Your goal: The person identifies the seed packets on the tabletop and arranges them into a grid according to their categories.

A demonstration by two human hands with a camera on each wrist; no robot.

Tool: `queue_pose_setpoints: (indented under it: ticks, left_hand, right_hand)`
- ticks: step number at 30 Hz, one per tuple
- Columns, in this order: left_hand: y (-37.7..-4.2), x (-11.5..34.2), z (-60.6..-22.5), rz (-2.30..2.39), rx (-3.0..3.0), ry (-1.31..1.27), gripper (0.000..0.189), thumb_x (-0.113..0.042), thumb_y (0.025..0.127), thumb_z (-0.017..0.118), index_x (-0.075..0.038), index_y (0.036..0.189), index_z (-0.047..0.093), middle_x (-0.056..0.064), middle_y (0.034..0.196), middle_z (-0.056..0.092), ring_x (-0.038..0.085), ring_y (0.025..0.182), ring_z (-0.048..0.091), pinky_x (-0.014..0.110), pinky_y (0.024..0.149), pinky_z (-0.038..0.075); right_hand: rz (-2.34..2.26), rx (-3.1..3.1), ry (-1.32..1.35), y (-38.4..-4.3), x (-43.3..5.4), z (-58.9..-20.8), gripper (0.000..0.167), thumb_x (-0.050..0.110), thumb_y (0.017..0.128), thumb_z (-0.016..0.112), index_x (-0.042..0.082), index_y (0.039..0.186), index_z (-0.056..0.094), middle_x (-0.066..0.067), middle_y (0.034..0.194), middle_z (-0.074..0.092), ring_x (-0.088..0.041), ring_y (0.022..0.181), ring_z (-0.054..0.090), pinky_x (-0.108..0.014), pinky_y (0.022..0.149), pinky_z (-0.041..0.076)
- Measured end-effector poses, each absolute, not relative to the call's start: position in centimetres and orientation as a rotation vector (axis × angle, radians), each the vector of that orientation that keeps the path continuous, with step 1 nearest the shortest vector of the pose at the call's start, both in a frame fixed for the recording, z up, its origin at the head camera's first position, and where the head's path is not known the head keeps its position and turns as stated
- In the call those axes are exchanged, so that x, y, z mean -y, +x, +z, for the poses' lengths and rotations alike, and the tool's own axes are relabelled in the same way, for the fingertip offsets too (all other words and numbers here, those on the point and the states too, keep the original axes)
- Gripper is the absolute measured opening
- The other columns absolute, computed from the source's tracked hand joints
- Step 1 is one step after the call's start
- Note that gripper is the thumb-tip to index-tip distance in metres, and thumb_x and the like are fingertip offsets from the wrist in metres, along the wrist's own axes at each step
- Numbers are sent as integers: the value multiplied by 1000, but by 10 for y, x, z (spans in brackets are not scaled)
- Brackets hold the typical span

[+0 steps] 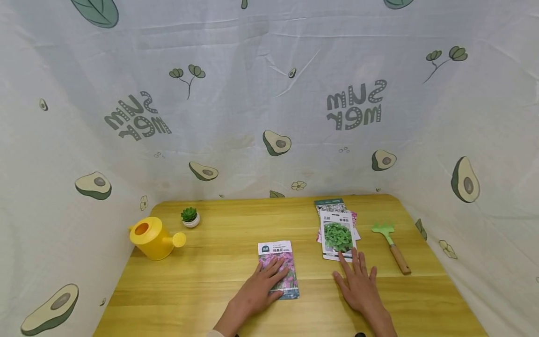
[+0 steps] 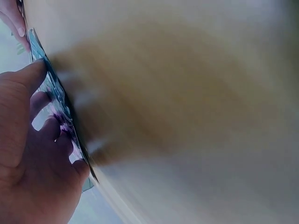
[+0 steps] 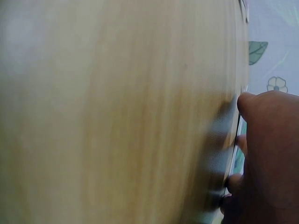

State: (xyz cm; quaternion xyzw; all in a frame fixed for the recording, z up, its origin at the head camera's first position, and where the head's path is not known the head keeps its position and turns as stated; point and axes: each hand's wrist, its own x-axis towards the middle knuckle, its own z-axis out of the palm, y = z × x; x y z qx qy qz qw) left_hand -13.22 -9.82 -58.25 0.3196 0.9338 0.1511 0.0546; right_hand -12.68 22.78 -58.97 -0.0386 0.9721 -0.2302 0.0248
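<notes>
A seed packet with pink flowers (image 1: 291,276) lies on the wooden table at front centre. My left hand (image 1: 258,285) rests on it, fingers fairly straight and spread over the flower picture; in the left wrist view the thumb (image 2: 35,74) touches its teal lower end. My right hand (image 1: 360,288) is to the right, fingers spread, fingertips at the lower edge of a seed packet with green leaves (image 1: 338,235). That packet overlaps other seed packets (image 1: 330,206), largely hidden beneath it. From the right wrist view, the right hand (image 3: 273,154) lies low along the tabletop.
A yellow watering can (image 1: 155,238) stands at the table's left, near a small potted succulent (image 1: 191,217). A green hand rake with a wooden handle (image 1: 393,250) lies at the right. A printed white cloth (image 1: 236,107) surrounds the wooden table (image 1: 210,271) at back and sides.
</notes>
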Motion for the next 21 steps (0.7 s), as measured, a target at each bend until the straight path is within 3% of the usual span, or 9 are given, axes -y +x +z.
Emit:
queue_pose_setpoints:
  ticks: [13,21]
  left_hand:
    - [-129,107,-586,483,-2838,1026,63,-38,108,64,-22,166,46,4,175,35,25,162,32,58,129,30]
    - [-123,115,-587,515,-2831,1031,64,-36,108,65,-21,167,45,2,176,33,25,163,30,59,129,28]
  right_hand:
    - [-837,-3088,-172,-123,-232,-600,69,47,111,55,3,163,44,-39,172,14,-59,160,5,-91,113,-1]
    - [-750,-3042,-141,-125,-229,-592,67,41,112,57,1,164,43,-41,171,14,-62,158,10,-92,113,3]
